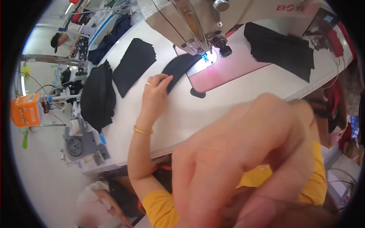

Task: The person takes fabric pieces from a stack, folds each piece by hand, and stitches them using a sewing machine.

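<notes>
My left hand (pixel 155 93), with a ring and a gold bangle, pinches the near edge of a black fabric piece (pixel 178 68). That piece lies on the sewing table, its far end at the lit presser foot (pixel 205 57) of the sewing machine (pixel 171 21). Looming large and close to the camera is my right hand (pixel 243 148), raised off the table, its fingers curled. Its fingertips are partly hidden, so I cannot see whether anything is between them.
Two more black fabric pieces, a nearer one (pixel 98 97) and a farther one (pixel 135 64), lie left on the white table (pixel 133 131). Another black piece (pixel 281 49) lies right of the needle. An orange box (pixel 26 110) is at far left. Two other people are in the room.
</notes>
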Demonstrator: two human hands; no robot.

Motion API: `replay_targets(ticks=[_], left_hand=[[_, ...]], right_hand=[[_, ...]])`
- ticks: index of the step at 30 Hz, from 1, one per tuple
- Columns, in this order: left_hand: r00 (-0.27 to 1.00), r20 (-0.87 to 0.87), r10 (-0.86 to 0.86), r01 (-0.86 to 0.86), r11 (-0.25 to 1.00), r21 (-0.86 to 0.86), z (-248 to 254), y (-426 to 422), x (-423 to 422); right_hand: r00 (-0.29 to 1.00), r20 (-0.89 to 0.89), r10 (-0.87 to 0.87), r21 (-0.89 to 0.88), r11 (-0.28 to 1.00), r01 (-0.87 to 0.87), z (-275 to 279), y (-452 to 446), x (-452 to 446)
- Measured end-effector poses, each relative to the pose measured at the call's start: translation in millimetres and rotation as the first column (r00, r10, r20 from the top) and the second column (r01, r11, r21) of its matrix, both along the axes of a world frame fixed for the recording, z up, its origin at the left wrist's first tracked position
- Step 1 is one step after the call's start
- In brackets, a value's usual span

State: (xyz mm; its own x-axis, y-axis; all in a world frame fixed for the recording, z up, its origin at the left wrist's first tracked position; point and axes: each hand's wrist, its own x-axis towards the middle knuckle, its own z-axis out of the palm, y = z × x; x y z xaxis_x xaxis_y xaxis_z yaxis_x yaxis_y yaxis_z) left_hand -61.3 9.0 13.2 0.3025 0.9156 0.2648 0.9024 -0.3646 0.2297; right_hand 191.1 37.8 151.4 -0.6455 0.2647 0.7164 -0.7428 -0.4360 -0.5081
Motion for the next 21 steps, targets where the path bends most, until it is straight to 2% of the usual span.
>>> replay_targets(ticks=[2, 3, 5, 6, 7, 8, 9, 10, 14, 16, 17, 18, 19, 21], left_hand=[[0.998, -0.059, -0.007, 0.0, 0.993, -0.114, -4, -7, 1], [0.999, 0.035, 0.025, -0.021, 0.994, -0.107, 30, -18, 30], [0.994, 0.065, 0.087, -0.057, 0.925, -0.375, 31, -27, 38], [0.993, 0.079, 0.085, -0.031, 0.851, -0.524, 38, -27, 45], [0.993, 0.082, 0.085, -0.03, 0.854, -0.519, 33, -26, 47], [0.999, -0.008, -0.046, 0.041, 0.949, -0.312, 22, -23, 47], [0.981, -0.125, -0.15, 0.138, 0.985, -0.099, 16, -19, 50], [0.948, -0.127, -0.291, 0.307, 0.943, 0.128, 14, -5, 54], [0.958, -0.159, -0.238, 0.263, 0.952, 0.157, 7, -7, 63], [0.938, -0.34, 0.067, -0.063, 0.998, 0.024, 3, -19, 55], [0.937, -0.341, 0.073, -0.068, 0.997, 0.027, 8, -18, 55], [0.891, -0.402, 0.212, -0.256, 0.965, -0.059, 14, -15, 56], [0.817, -0.472, 0.332, -0.438, 0.889, -0.133, 18, -13, 55], [0.802, -0.492, 0.34, -0.446, 0.888, -0.113, 17, -5, 51]], right_hand=[[0.999, -0.041, -0.013, 0.015, 1.0, 0.013, 3, 1, 7], [0.999, -0.051, -0.014, 0.027, 1.0, 0.016, 8, -4, 0], [0.998, -0.055, -0.016, 0.059, 0.998, 0.019, 0, -6, 28], [0.999, -0.049, -0.017, 0.077, 0.997, 0.021, 2, -4, 30], [0.999, -0.044, -0.02, 0.094, 0.995, 0.024, 3, -18, 24], [0.999, -0.04, -0.025, 0.11, 0.993, 0.029, -14, -5, 64], [0.999, -0.036, -0.029, 0.124, 0.992, 0.033, -28, 7, 97], [0.999, -0.031, -0.029, 0.138, 0.99, 0.033, -18, 1, 76], [0.999, -0.004, -0.038, 0.202, 0.979, 0.038, -14, 5, 69], [0.999, 0.004, -0.043, 0.228, 0.973, 0.041, -2, 5, 40], [0.999, 0.004, -0.042, 0.241, 0.97, 0.04, -2, 10, 39], [0.999, 0.005, -0.044, 0.255, 0.966, 0.042, 5, 8, 22], [0.999, 0.006, -0.047, 0.267, 0.963, 0.043, -2, 7, 44], [0.998, 0.011, -0.054, 0.292, 0.955, 0.049, -9, 8, 66]])
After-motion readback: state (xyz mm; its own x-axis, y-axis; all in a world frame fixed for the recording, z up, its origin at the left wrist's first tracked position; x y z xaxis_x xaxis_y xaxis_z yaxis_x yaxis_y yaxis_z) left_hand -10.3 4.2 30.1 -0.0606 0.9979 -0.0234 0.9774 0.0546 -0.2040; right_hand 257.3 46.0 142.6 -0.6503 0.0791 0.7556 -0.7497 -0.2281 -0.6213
